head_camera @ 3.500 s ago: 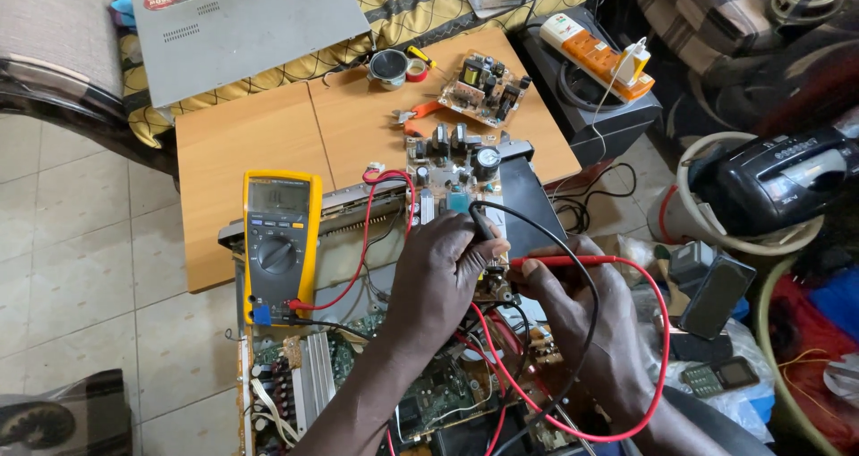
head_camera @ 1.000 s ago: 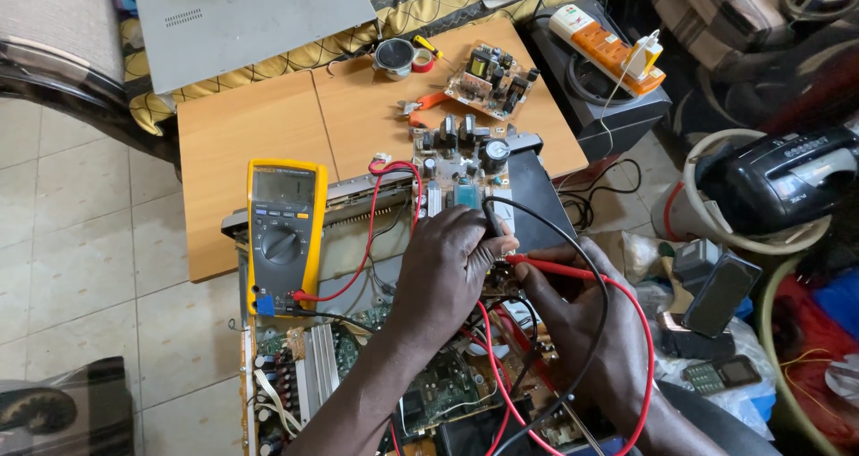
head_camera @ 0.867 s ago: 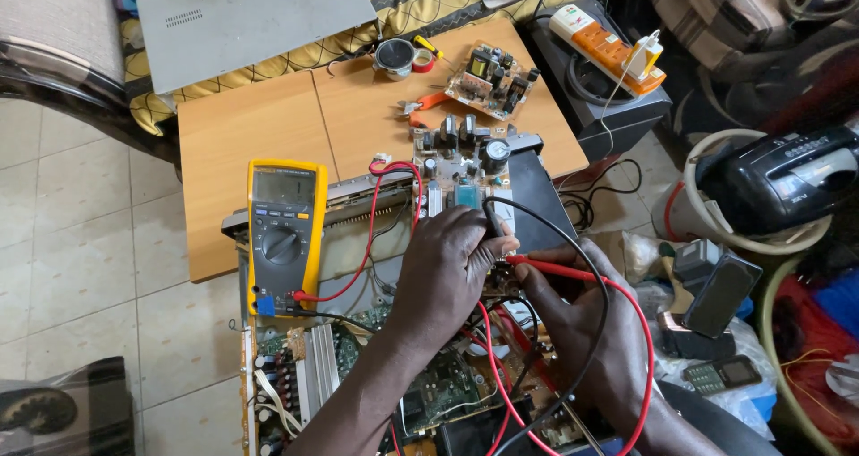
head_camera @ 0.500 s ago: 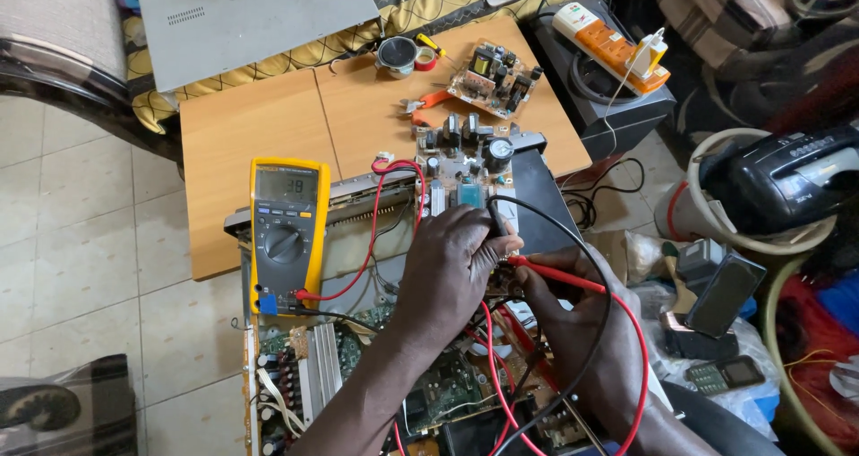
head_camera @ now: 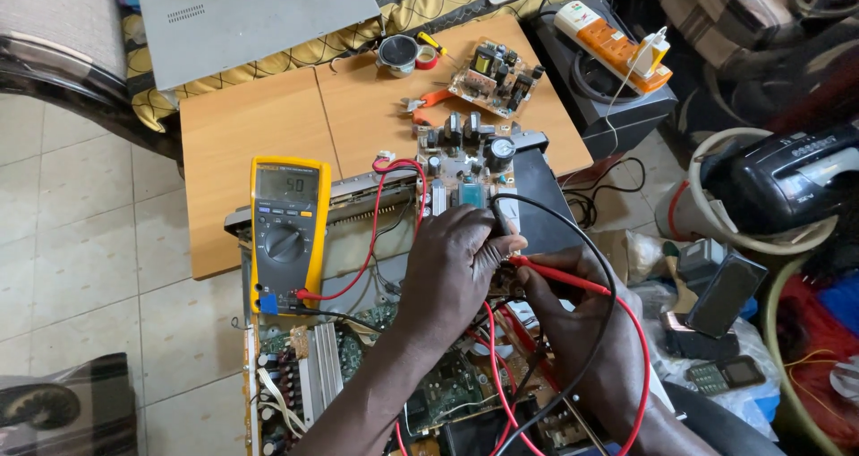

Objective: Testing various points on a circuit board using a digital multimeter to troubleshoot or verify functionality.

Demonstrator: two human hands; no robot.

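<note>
My left hand (head_camera: 452,264) grips the black probe and presses its tip onto a green circuit board (head_camera: 465,174) at the top of an opened device. My right hand (head_camera: 573,308) holds the red probe (head_camera: 559,275), whose tip meets the same spot beside my left fingers. Red and black leads (head_camera: 376,232) run back to a yellow multimeter (head_camera: 286,232) that leans on the device's chassis to the left, its display lit. Below my hands lies the device's main board (head_camera: 313,366) with heat sinks and capacitors.
A wooden table (head_camera: 259,125) carries a second small circuit board (head_camera: 497,73), orange-handled pliers (head_camera: 425,102), tape rolls (head_camera: 400,53) and a grey metal cover (head_camera: 250,13). An orange power strip (head_camera: 617,44) sits on a black box. Phones, cables and bags crowd the right side.
Both hands stay on the same spot with the probes. The view has shifted slightly, so everything sits a little lower in the picture.
</note>
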